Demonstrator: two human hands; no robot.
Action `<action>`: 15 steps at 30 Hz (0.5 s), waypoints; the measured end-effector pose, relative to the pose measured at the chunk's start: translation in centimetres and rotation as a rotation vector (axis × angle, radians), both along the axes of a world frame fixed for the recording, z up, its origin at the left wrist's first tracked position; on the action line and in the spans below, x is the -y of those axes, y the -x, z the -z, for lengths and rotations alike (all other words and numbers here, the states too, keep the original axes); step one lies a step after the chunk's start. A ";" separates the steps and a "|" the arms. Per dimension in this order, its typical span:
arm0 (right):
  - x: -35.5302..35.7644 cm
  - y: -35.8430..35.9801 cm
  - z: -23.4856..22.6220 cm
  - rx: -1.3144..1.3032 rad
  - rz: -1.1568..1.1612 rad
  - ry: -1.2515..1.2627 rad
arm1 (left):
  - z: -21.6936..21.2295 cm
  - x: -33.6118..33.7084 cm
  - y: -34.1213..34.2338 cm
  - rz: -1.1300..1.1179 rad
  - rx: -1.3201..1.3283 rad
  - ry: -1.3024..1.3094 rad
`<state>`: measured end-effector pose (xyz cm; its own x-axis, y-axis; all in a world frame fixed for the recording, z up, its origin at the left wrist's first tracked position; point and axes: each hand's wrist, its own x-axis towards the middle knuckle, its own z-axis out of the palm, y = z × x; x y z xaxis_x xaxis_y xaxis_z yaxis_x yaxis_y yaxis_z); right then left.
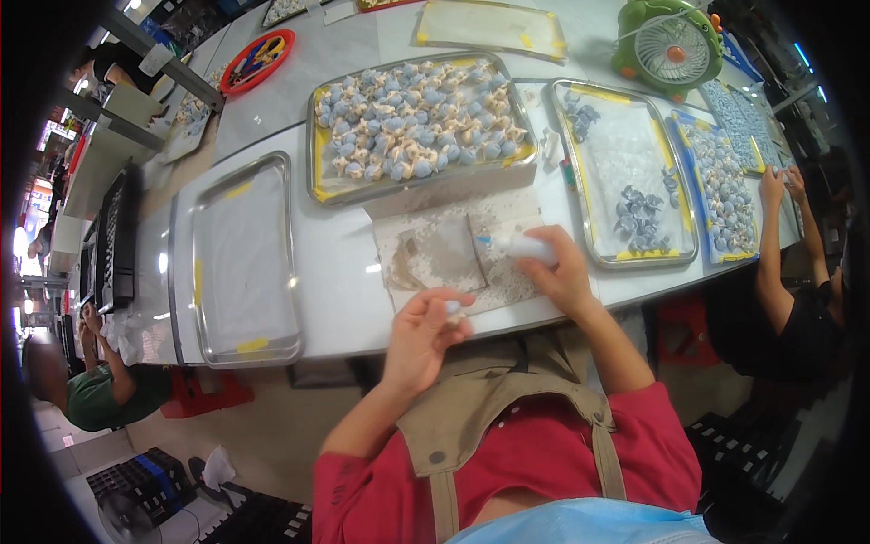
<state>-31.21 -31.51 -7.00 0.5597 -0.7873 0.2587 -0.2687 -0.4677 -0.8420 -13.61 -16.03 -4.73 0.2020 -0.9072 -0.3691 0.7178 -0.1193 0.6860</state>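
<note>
My left hand is closed on a small blue-and-cream figurine piece, pinched at the fingertips over the table's near edge. In my right hand is a white squeeze bottle, tilted so its thin bluish nozzle points left. Below the nozzle lies a worn, stained cardboard sheet with a darker square at its middle. Beyond the cardboard, a metal tray is filled with several rows of blue-and-cream figurine pieces.
To the right, a metal tray holds grey-blue parts. Farther right are a bag of pieces and a co-worker's hands. A paper-lined tray lies left. A green fan and red basket stand farther back.
</note>
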 end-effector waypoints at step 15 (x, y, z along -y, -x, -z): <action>-3.1 3.1 -0.8 0.363 0.044 -0.704 | 0.4 -0.8 2.2 0.034 0.047 -0.025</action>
<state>-34.36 -28.40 -6.22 0.5008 -0.8529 -0.1478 0.0734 0.2120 -0.9745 -15.85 -15.27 -5.08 0.1890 -0.9043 -0.3829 0.6802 -0.1607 0.7152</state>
